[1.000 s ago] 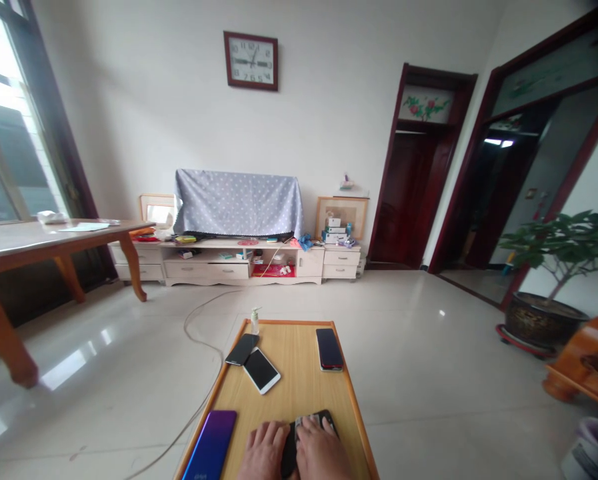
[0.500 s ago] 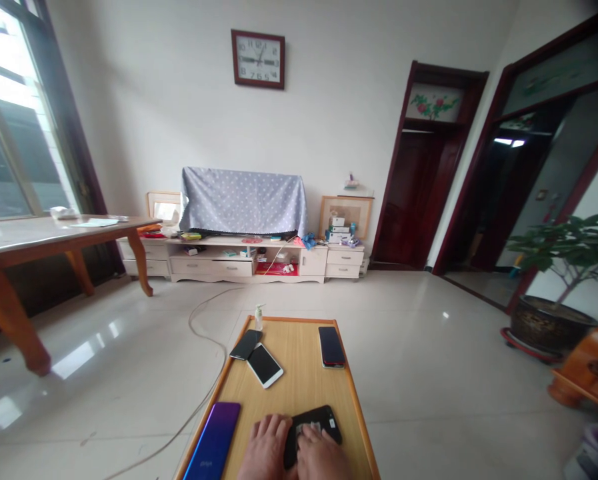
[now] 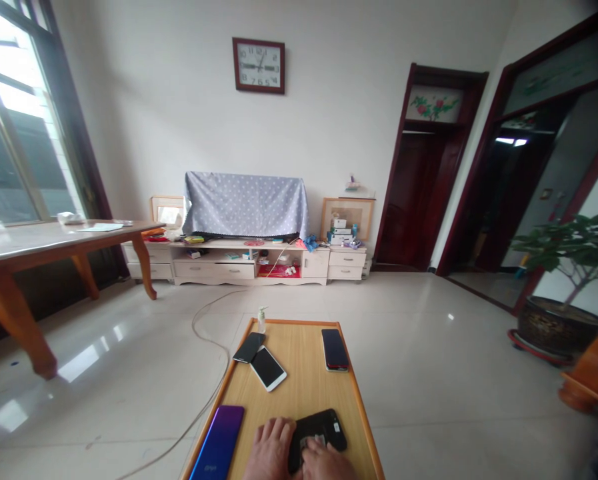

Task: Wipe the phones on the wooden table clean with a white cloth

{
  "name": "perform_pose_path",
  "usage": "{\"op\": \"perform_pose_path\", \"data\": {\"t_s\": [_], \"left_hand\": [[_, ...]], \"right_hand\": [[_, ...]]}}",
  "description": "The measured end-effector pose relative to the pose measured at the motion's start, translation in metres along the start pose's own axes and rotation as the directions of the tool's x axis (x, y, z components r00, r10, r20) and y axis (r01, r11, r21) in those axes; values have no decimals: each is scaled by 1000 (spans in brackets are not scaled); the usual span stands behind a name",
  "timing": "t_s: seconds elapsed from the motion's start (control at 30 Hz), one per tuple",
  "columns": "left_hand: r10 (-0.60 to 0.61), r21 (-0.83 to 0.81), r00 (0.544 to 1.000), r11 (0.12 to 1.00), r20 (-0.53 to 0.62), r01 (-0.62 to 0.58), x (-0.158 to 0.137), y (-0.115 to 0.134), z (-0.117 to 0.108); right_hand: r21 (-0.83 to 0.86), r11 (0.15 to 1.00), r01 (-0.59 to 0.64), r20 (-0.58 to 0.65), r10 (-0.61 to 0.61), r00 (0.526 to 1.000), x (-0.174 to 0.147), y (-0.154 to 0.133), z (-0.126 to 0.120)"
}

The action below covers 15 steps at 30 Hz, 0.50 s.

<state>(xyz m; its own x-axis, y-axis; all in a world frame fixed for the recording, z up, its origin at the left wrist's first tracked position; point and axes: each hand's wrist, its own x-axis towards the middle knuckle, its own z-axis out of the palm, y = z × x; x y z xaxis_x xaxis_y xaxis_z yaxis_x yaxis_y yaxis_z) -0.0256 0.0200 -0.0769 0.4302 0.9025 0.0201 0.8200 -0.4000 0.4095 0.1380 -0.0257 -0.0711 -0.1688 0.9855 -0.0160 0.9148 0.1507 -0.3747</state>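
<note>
A black phone (image 3: pixel 323 424) lies back up at the near end of the small wooden table, a white sticker at its upper right corner. My left hand (image 3: pixel 271 448) is closed on its left edge, fingers bent against the side. Over the phone's back, my right hand (image 3: pixel 327 463) presses a small pale wipe (image 3: pixel 320 439) down with closed fingertips. The wipe is mostly covered by the fingers. To the left of my hands is a purple-blue phone (image 3: pixel 219 440), back up.
Farther along the wooden table (image 3: pixel 301 373), a white phone (image 3: pixel 269 369) touches a dark phone (image 3: pixel 249 347). A pump bottle (image 3: pixel 262 321) stands at the far left corner. Stacked phones (image 3: pixel 335 350) lie by the right edge. A cable (image 3: pixel 193 420) runs across the floor.
My right hand has shifted slightly on the phone's back, with the wipe under its fingers. My left hand stays at the phone's left edge. The whole view has tilted a little.
</note>
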Motion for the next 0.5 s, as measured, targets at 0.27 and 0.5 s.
{"op": "perform_pose_path", "data": {"t_s": [0.27,0.5], "left_hand": [[18,-4,998,1000,-59,-18,-5,6,-1],[19,-19,998,1000,-61,-21,-1,-3,6]], "right_hand": [[-20,1000,-21,-41,21,999,21,-18,-16],[-38,999,15,32,-14,999,8,-11,-14]]}}
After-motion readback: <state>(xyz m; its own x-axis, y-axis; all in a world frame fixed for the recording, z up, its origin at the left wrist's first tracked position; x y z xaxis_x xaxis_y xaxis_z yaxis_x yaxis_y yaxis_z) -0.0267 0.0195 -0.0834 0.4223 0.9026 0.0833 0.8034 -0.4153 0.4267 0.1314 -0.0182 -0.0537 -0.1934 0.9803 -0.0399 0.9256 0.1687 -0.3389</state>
